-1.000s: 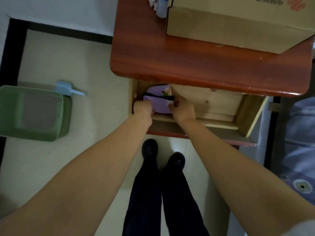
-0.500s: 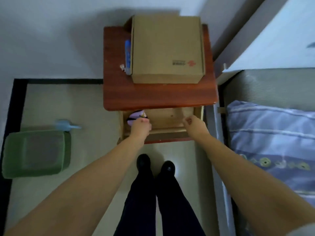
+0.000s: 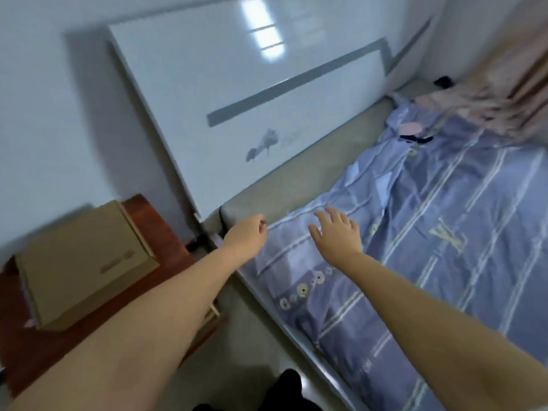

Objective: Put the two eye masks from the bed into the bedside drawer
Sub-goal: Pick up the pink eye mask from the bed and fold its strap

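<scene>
Eye mask [image 3: 410,129], pink with a dark strap trailing from it, lies far up the bed [image 3: 444,232] at about two o'clock from the hands, on the blue striped bedsheet [image 3: 415,292] and just beside the pink curtain [image 3: 504,84] whose hem spills onto the mattress; it is blurred, so only one mask can be made out there and its detail cannot be told. Well apart from it, the right hand [image 3: 338,232] hovers over the near corner of the sheet with palm down and fingers spread wide, holding nothing. The left hand [image 3: 247,234] is just beside it at nine o'clock, over the edge of the mattress, its fingers curled loosely inward with nothing visible in its grasp. Both bare forearms reach in from the bottom of the view. At twelve o'clock from the hands stands the glossy white headboard [image 3: 237,99] with a grey stripe and a small grey motif, with a strip of beige mattress between it and the sheet. At eight o'clock from the left hand is the red-brown bedside table [image 3: 166,241], with a closed cardboard box [image 3: 83,262] on its top. The drawer front is mostly hidden behind the left forearm; only a pale sliver shows below the tabletop, so its state cannot be told. At six o'clock the person's dark trousers [image 3: 284,390] show at the bottom edge.
</scene>
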A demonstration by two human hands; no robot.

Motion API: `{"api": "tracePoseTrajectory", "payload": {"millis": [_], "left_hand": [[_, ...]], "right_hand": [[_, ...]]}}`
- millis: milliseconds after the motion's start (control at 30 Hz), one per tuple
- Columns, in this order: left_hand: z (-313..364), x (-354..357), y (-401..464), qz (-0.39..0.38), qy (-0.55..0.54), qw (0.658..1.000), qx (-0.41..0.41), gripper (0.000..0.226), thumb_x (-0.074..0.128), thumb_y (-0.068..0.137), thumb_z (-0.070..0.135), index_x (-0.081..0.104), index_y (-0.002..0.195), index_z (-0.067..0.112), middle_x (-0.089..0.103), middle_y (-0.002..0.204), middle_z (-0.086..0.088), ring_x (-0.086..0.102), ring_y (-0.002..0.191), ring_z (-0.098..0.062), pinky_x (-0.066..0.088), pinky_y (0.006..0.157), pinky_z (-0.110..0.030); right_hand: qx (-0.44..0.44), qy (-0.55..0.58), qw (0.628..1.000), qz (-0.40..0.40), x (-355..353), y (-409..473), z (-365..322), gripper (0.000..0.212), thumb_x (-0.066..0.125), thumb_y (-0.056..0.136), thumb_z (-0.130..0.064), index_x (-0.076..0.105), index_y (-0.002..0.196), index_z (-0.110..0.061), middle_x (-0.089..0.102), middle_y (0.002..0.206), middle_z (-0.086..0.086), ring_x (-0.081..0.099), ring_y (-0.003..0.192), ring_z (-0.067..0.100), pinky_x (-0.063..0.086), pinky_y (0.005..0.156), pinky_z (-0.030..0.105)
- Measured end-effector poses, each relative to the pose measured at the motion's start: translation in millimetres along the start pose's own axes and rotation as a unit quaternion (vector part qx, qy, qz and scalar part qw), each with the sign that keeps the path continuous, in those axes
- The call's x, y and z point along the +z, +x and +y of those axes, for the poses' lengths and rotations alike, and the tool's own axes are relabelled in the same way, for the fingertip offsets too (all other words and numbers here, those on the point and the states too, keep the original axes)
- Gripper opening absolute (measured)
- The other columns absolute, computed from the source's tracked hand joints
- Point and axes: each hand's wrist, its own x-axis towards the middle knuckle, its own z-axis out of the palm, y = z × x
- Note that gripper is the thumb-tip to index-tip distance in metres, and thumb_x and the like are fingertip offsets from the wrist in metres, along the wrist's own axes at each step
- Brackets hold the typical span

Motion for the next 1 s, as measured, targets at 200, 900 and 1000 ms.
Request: {"api": "tracePoseTrajectory", "payload": {"millis": [200,900,1000], "left_hand": [[109.9,49.3,76.2,-0.055,0.011,0.994,0.090,0.025,0.042,0.094,0.016,0.059,0.105,0.003,0.066,0.106,-0.025,0.061,0.095,-0.038,0.046,0.077,-0.039],[239.0,303.3,522.8,-0.129,0.152,0.949,0.242,0.048,0.041,0.095,0.029,0.035,0.138,0.007,0.038,0.143,-0.019,0.038,0.129,-0.036,0.035,0.104,-0.047],[227.5,353.9,557.8,-0.098,0.168,0.948,0.252,0.055,0.036,0.096,0.037,0.024,0.145,0.015,0.024,0.155,-0.011,0.020,0.144,-0.026,0.018,0.115,-0.048]], "right_hand": [[0.105,0.033,0.994,0.019,-37.0,31.2,119.0,0.046,0.031,0.097,-0.042,0.040,0.135,-0.018,0.037,0.148,0.009,0.033,0.134,0.030,0.027,0.110,0.049],[0.233,0.082,0.967,0.070,53.2,363.0,363.8,0.038,0.032,0.097,-0.030,0.041,0.131,-0.015,0.040,0.143,0.008,0.034,0.133,0.028,0.028,0.106,0.044],[0.208,0.059,0.970,0.116,72.4,408.6,400.0,0.040,0.034,0.098,-0.026,0.036,0.136,-0.014,0.029,0.153,0.008,0.021,0.142,0.024,0.019,0.115,0.042]]}}
